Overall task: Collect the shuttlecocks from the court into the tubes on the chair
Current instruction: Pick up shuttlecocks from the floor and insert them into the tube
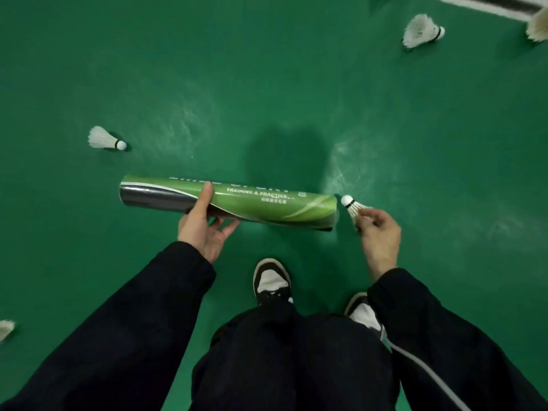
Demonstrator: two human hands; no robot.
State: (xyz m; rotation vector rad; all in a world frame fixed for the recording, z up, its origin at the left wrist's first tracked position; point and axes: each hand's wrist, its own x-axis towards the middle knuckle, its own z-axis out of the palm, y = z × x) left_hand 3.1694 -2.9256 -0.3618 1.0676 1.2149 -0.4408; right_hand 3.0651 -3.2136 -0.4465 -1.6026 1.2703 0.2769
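Now shuttlecock (353,207) in R hand (378,232), just beside tube (267,206) mouth.

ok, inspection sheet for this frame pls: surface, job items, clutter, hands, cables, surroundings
Surface: green court floor, scuffed, with a white line at top right.
Job items: green tube held level, open end to the right; held shuttlecock with its cork toward that opening, not yet in. Loose shuttlecocks on the floor: left, top right, right edge, lower left edge.
Clutter: nothing seen.
Hands: left hand grips the tube; right hand pinches the held shuttlecock's feathers.
Cables: grey cord hanging by the right leg.
Surroundings: chair not in view; shoes on the floor.
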